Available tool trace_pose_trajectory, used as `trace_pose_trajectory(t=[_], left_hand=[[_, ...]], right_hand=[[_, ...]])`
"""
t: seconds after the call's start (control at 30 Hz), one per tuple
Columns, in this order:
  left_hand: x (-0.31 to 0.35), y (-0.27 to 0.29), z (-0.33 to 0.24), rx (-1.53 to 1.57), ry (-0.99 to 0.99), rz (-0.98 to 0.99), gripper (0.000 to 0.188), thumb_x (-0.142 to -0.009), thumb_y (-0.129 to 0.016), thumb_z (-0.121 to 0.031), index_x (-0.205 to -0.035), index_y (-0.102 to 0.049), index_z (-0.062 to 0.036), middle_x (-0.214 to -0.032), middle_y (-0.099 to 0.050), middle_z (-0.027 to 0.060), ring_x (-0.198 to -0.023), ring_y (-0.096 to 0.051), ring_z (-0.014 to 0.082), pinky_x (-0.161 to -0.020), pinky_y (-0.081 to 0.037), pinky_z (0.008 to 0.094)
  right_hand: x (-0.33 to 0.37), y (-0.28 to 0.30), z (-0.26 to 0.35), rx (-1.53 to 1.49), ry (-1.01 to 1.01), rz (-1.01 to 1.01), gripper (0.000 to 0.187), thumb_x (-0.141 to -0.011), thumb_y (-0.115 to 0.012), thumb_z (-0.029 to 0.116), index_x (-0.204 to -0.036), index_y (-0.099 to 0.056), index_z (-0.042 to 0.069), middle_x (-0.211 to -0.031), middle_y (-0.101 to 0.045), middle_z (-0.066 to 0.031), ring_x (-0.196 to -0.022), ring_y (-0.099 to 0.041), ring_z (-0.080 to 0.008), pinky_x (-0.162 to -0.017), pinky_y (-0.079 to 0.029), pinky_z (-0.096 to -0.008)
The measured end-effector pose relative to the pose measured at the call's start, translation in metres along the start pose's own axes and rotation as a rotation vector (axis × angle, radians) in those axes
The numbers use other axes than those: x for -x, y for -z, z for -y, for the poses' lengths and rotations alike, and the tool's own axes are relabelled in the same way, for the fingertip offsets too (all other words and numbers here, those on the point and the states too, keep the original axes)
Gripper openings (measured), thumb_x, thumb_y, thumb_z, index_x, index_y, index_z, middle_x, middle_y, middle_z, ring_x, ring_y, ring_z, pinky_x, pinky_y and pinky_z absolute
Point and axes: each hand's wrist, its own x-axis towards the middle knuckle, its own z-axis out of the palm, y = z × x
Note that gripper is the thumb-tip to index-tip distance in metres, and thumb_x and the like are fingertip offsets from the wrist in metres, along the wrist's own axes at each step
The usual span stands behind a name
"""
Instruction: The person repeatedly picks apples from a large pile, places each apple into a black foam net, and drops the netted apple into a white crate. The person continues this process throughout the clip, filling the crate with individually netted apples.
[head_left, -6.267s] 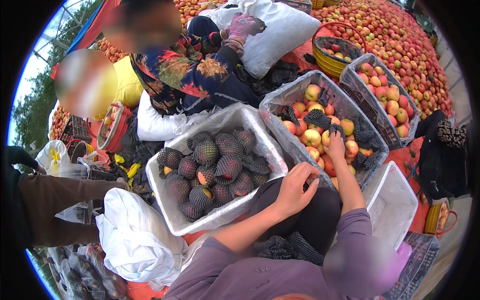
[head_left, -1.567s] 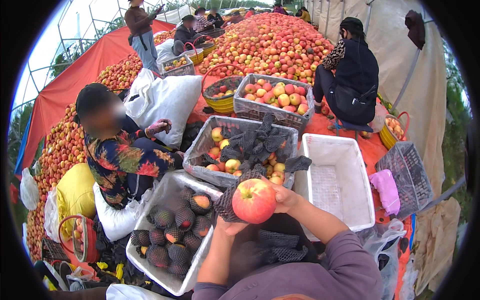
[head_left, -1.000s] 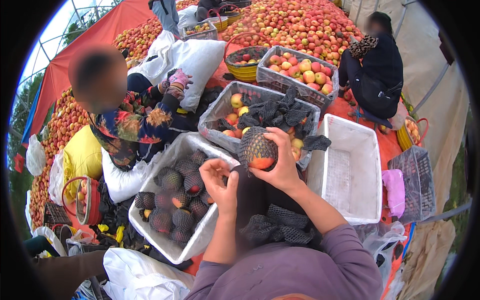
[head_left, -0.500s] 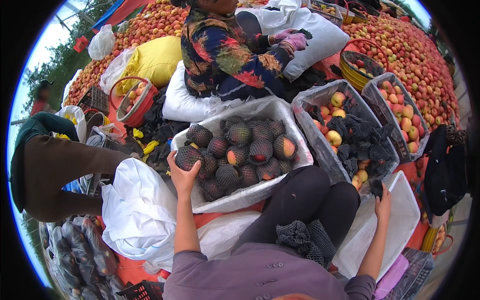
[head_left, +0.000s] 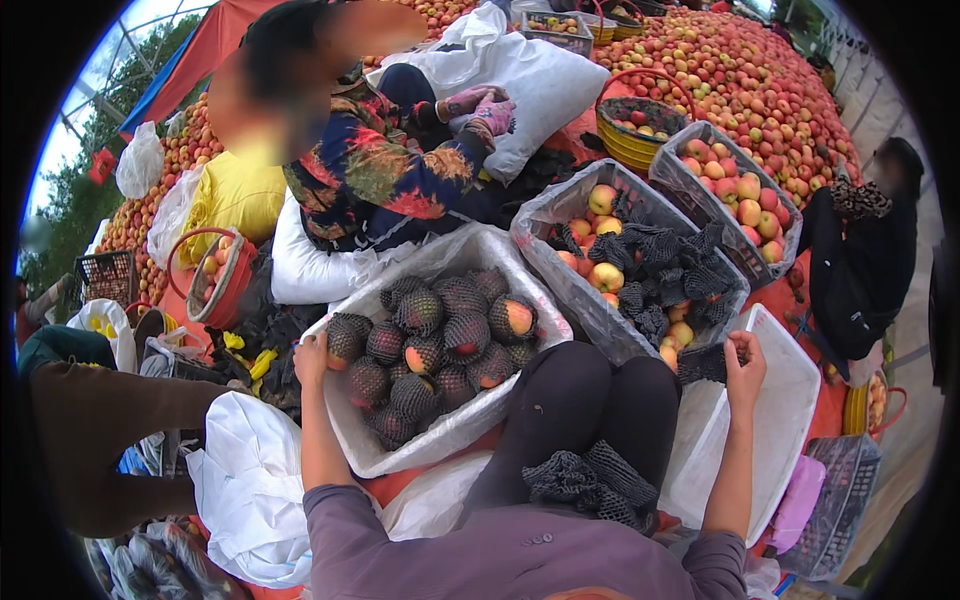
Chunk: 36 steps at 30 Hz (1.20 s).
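My left hand (head_left: 311, 360) is at the left corner of a white lined box (head_left: 372, 465), fingers curled together right beside an apple in a black foam net (head_left: 345, 338). Whether its fingertips grip anything is hidden. More netted apples (head_left: 412, 396) fill this box, some showing red and yellow skin through the mesh. At the right, my right hand (head_left: 745, 365) is closed on a black foam net (head_left: 703, 364), which hangs off to its left over the near edge of a lined crate (head_left: 540, 262) holding bare apples and loose nets. More empty nets (head_left: 590, 484) lie on my lap.
Under my right forearm stands a white box (head_left: 780, 400). Another crate of bare apples (head_left: 745, 200) and a yellow basket (head_left: 632, 150) are beyond. A person in a floral jacket (head_left: 385, 185) sits across from me. A white sack (head_left: 255, 485) lies at my left; apple heaps (head_left: 740, 70) spread behind.
My left thumb and fingers, earlier spread around a netted apple, are now drawn in at its left side. My right hand has risen, with the net stretched out leftward. The view has shifted rightward.
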Motion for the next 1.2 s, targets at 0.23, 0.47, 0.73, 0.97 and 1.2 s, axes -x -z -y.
trace_pose_trajectory(t=[0.23, 0.47, 0.73, 0.97, 1.2], left_hand=[[0.224, 0.135, -0.307, 1.51, -0.562, 0.524, 0.043, -0.088, -0.051, -0.004, -0.13, -0.044, -0.003, -0.096, -0.052, 0.0044, -0.081, -0.051, 0.0096, -0.069, -0.045, 0.0215], [0.257, 0.092, -0.377, 1.905, -0.339, 0.557, 0.02, -0.095, -0.044, -0.017, -0.109, -0.049, -0.0036, -0.095, -0.053, 0.0026, -0.078, -0.05, 0.0066, -0.066, -0.043, 0.0201], [0.253, 0.096, -0.361, 1.612, -0.576, 0.763, 0.055, -0.07, -0.072, -0.007, -0.118, -0.045, -0.003, -0.113, -0.045, 0.0056, -0.106, -0.043, 0.0124, -0.089, -0.038, 0.026], [0.247, 0.097, -0.36, 1.467, -0.65, 0.314, 0.032, -0.079, -0.05, 0.006, -0.11, -0.057, 0.002, -0.091, -0.061, 0.0081, -0.083, -0.058, 0.0162, -0.079, -0.046, 0.028], [0.256, 0.094, -0.371, 0.995, -1.142, -0.295, 0.052, -0.066, -0.057, 0.004, -0.118, -0.052, 0.0018, -0.075, -0.055, 0.0132, -0.061, -0.054, 0.0295, -0.055, -0.042, 0.0377]], right_hand=[[0.038, -0.108, 0.138, -0.196, 0.271, 0.151, 0.018, -0.077, -0.065, 0.004, -0.089, -0.052, 0.003, -0.077, -0.056, -0.004, -0.071, -0.056, -0.0115, -0.064, -0.046, -0.0245], [0.067, -0.101, 0.16, -0.28, 0.433, 0.503, 0.034, -0.074, -0.07, 0.007, -0.105, -0.056, 0.003, -0.098, -0.059, -0.0093, -0.079, -0.061, -0.0169, -0.07, -0.05, -0.0281], [0.078, -0.095, 0.139, -0.506, 0.074, 0.598, 0.016, -0.081, -0.064, 0.005, -0.094, -0.055, 0.003, -0.079, -0.057, 0.0006, -0.07, -0.053, -0.0054, -0.065, -0.045, -0.0207], [0.074, -0.089, 0.143, 0.135, 0.816, 0.3, 0.013, -0.08, -0.061, 0.006, -0.092, -0.057, 0.007, -0.078, -0.044, -0.0054, -0.068, -0.049, -0.0175, -0.057, -0.043, -0.0286], [0.054, -0.086, 0.134, -0.623, -0.325, 1.072, 0.01, -0.087, -0.046, 0.008, -0.095, -0.05, 0.003, -0.06, -0.049, -0.0025, -0.053, -0.05, -0.0155, -0.054, -0.045, -0.0325]])
